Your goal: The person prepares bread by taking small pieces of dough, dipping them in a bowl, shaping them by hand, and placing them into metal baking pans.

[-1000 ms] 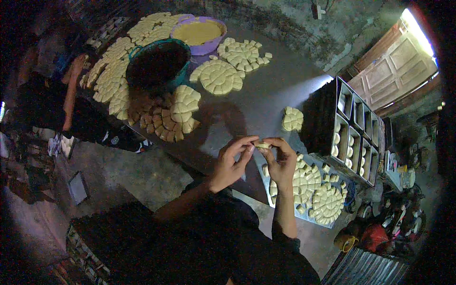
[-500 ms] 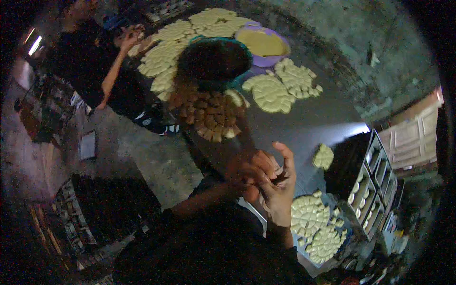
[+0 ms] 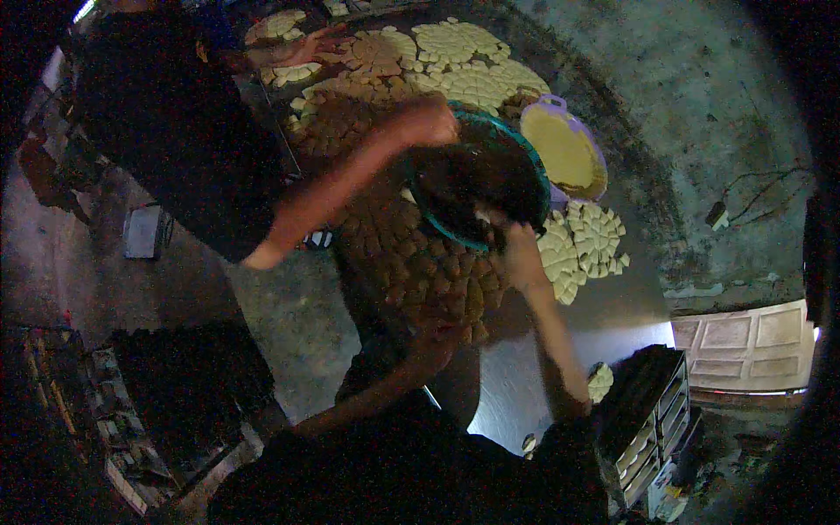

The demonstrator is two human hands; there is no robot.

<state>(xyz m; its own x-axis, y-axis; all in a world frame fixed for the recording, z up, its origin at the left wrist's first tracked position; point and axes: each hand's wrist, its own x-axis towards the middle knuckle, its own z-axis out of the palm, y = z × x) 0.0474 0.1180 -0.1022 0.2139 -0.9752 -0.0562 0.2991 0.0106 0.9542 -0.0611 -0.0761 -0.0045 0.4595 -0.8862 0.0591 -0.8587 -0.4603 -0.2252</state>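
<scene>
My right hand (image 3: 518, 249) reaches up to the near rim of the teal basin (image 3: 479, 241), whose inside is dark; a small pale shape beside my fingers is too blurred to name. My left hand (image 3: 442, 337) lies in shadow lower down, near shaded, cut dough pieces (image 3: 411, 271); its fingers are indistinct. Right of the basin are paler segmented dough rounds (image 3: 586, 245) on the metal table (image 3: 503, 394).
A co-worker in dark clothing (image 3: 157, 149) at the left extends an arm (image 3: 332, 184) to the basin's far-left rim. A purple basin of yellow substance (image 3: 564, 153) sits behind. Pans (image 3: 647, 437) stand lower right, near a panelled door (image 3: 744, 346) and rough wall.
My hands have separated from pinching a small dough piece; the right has gone forward to the teal basin. My view has turned left, and the co-worker's arm now reaches the basin.
</scene>
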